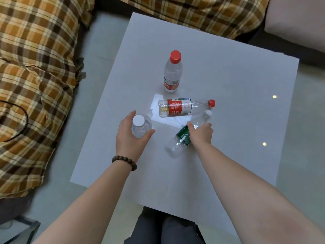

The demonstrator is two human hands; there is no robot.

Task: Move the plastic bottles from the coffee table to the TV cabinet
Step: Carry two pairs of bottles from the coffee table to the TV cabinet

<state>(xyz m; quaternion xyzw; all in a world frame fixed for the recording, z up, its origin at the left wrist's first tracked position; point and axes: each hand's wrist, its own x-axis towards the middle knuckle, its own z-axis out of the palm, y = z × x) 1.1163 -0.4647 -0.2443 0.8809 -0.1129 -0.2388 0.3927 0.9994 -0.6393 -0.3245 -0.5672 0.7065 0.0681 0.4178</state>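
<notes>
Several clear plastic bottles are on the white coffee table (228, 71). My left hand (129, 136) is wrapped around an upright bottle with a white cap (140, 125). My right hand (201, 134) grips a lying bottle with a green label and white cap (177, 143) at its middle. Just beyond them a red-labelled, red-capped bottle (182, 107) lies on its side. Farther back stands an upright red-capped bottle (172, 73). The TV cabinet is not in view.
A sofa under a brown plaid cover (35, 76) runs along the left and far sides of the table. A pale cushion (295, 20) sits at the top right. My dark-trousered knees (165, 228) touch the table's near edge. Pale tiled floor (309, 138) surrounds it.
</notes>
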